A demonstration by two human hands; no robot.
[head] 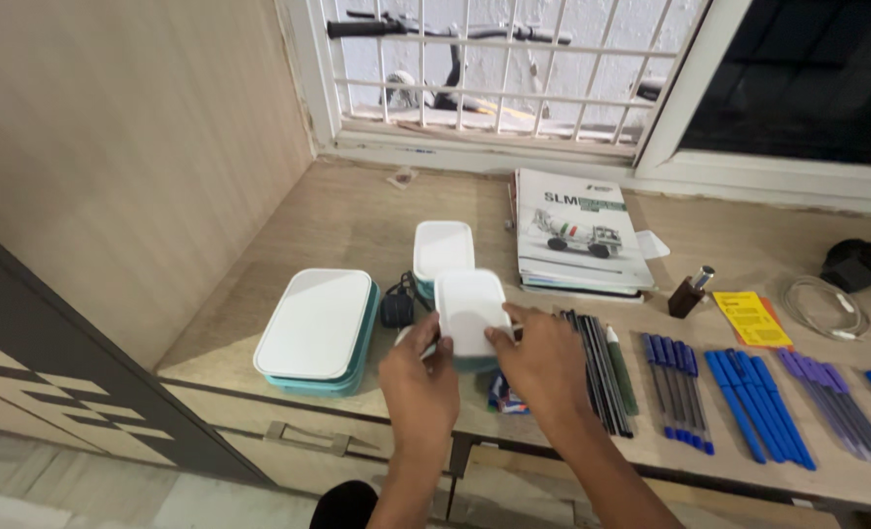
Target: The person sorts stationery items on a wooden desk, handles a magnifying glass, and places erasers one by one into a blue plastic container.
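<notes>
Hands (pixel 421 377) (pixel 543 367) on white-lidded box (pixel 470 312) | wooden counter (pixel 347 220) | barred window (pixel 499 64)

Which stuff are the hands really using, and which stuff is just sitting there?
In use:
- small white-lidded box, held between the left hand and the right hand

Just lying about:
- big teal box with white lid
- second small white-lidded box
- stack of booklets
- rows of pens
- yellow card
- coiled white cable
</notes>
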